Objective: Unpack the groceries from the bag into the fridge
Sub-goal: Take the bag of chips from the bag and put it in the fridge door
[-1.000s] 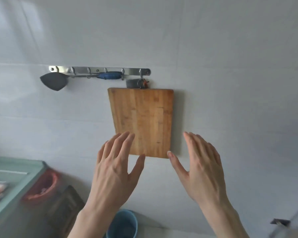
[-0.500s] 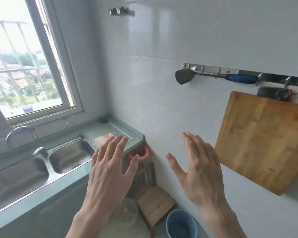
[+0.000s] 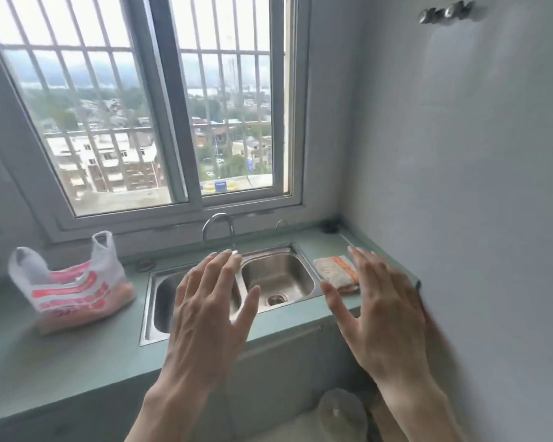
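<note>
Bare skin, both hands raised in mid-air with backs to the camera: left hand (image 3: 209,309) and right hand (image 3: 385,309) spread flat, fingers straight and parted, holding nothing, touching nothing. Behind them, a pale green surface (image 3: 61,362), smooth and matt, running along the wall under the window. Set into it, a steel double sink (image 3: 278,277), shiny, with rounded corners; left basin mostly hidden behind the left hand, right basin with its drain in plain view. Curved chrome tap (image 3: 217,226) at the back rim. Just right of the sink, a folded cloth (image 3: 336,271), nubbly, off-white with an orange stripe, partly covered by the right hand. Well apart on the left, a thin plastic bag (image 3: 74,287), white with red stripes and blurred print, standing slumped on the surface, handles up; contents not readable through the plastic. Above, a barred sliding window (image 3: 160,106) in a pale frame, rooftops and trees beyond. Plain grey wall (image 3: 476,186) on the right, small metal fitting (image 3: 446,12) near the top, blurred. Low down, a rounded translucent thing (image 3: 340,413), too smeared to name. Fridge nowhere visible.
</note>
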### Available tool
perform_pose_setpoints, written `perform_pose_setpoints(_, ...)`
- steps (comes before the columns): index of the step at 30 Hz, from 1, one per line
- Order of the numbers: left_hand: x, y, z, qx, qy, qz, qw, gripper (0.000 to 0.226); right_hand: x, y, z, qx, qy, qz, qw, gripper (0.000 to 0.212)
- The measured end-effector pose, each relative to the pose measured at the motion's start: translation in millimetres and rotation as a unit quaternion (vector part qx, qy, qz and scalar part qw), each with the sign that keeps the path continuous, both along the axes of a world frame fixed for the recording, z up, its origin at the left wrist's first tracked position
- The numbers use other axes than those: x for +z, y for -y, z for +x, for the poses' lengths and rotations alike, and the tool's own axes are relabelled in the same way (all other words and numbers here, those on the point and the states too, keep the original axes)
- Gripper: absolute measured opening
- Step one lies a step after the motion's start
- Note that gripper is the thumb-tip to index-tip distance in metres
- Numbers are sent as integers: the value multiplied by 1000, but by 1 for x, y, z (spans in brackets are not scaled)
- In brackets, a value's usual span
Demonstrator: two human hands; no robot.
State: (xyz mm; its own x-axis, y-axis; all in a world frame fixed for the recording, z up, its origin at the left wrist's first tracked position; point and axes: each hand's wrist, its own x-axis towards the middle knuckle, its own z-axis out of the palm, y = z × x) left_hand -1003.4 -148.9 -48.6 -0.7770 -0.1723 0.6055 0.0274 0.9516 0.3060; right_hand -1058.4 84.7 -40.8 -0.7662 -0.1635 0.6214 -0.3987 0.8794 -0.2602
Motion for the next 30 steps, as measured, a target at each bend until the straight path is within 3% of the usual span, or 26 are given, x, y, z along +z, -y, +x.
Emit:
perform_pose_setpoints(16,-16,201,22,203,12,24,979,53,-2,254,-59,230,-7,-1,973,69)
perform_pose_setpoints(30,-36,376,-49,301,46,35,952,67,-21,462,-167,351,13,-27,936,65)
